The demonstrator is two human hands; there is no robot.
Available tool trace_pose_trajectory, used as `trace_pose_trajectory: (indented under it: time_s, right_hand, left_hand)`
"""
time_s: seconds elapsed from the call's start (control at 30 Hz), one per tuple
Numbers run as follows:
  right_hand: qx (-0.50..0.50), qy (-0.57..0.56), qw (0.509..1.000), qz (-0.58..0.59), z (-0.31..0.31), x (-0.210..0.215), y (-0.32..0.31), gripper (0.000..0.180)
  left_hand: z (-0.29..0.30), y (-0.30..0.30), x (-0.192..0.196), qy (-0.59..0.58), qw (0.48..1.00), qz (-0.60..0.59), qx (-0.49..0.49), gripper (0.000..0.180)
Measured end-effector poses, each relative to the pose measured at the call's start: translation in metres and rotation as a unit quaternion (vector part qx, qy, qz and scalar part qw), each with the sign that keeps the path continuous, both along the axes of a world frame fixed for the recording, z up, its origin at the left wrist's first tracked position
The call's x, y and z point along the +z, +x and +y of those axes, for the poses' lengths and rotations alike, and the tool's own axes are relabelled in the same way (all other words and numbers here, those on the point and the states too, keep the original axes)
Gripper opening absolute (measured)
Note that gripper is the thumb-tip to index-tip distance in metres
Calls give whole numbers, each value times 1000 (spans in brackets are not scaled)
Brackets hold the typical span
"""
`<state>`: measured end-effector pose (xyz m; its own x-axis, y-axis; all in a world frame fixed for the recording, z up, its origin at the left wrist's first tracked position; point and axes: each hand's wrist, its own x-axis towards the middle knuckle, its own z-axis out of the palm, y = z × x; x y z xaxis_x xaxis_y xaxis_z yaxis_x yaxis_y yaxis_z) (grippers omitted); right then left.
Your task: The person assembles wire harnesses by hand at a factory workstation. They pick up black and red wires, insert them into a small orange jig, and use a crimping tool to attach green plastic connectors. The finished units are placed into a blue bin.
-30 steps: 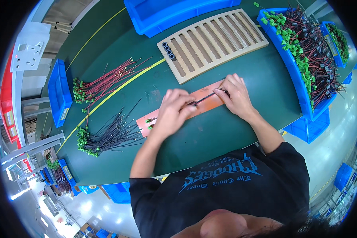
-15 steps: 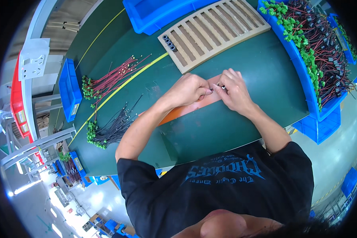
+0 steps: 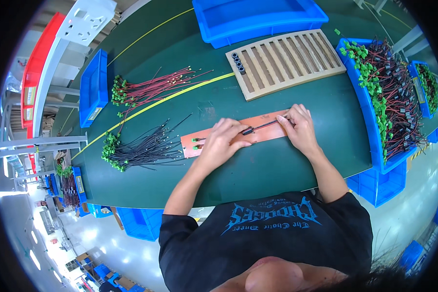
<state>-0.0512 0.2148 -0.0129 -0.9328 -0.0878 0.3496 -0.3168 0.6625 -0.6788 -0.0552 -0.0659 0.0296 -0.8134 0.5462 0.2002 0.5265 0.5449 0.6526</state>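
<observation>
An orange-brown strip board [image 3: 272, 132] lies slantwise on the green table, with two green connectors [image 3: 195, 144] at its left end. Over its middle, my left hand [image 3: 220, 146] has its curled fingers at a short black sleeve [image 3: 248, 131], thumb lower down on the board. Dark thin wires [image 3: 266, 125] stretch from the sleeve to my right hand [image 3: 301, 129], which pinches them between thumb and fingers near the board's right end. My left palm covers part of the board and whatever lies beneath it.
Black wires with green connectors [image 3: 141, 146] lie left, red ones [image 3: 153, 86] behind them. A slotted tan tray [image 3: 289, 61] holds several black rings [image 3: 238, 62]. Blue bins stand behind [image 3: 263, 36], at far left [image 3: 93, 87] and, full of wires, at right [image 3: 360, 92].
My hands have moved apart along the board, leaving the black sleeve and wires showing between them. The view has shifted, and the green connectors at the board's left end now show.
</observation>
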Motion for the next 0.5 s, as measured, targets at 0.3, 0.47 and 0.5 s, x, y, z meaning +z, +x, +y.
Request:
trace_pose_trajectory:
  time_s: [0.3,0.47,0.5]
  right_hand:
    - [5,-128,991,-28,-9,-4,-9,26]
    - [11,-253,965,-70,-18,4,-15,28]
    - [9,-265,961,-72,-16,3,-14,29]
  left_hand:
    - [-1,-10,-30,115,993,-5,-21,23]
    - [0,-9,-29,118,993,-13,7,24]
    - [2,-10,-26,111,994,-3,13,24]
